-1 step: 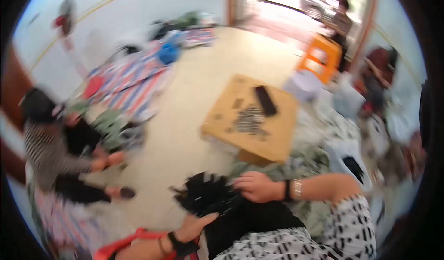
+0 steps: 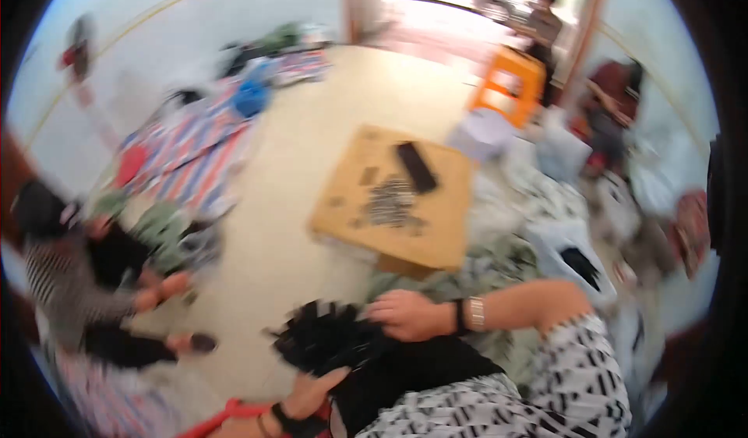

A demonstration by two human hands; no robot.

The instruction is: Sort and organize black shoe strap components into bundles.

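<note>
A bunch of black strips (image 2: 327, 335), fanned out with ragged ends, is held over my lap. My left hand (image 2: 313, 391) grips its near lower side, with the thumb on top and the other fingers mostly hidden beneath it. From the right, my right hand (image 2: 409, 316) closes on the bunch's edge with bent fingers. Black cloth (image 2: 413, 376) covers my lap below. Blur hides the exact kind of the strips.
A cardboard box (image 2: 343, 204) ahead carries a dark phone-like object (image 2: 417, 167). Plastic bags (image 2: 562, 243) and green fabric pile up at right, near an orange stool (image 2: 510, 83). A co-worker (image 2: 70, 274) sits at left; another person (image 2: 543, 33) is by the doorway.
The whole scene has shifted left in the picture as the view turned right. Both hands keep their hold on the black bunch.
</note>
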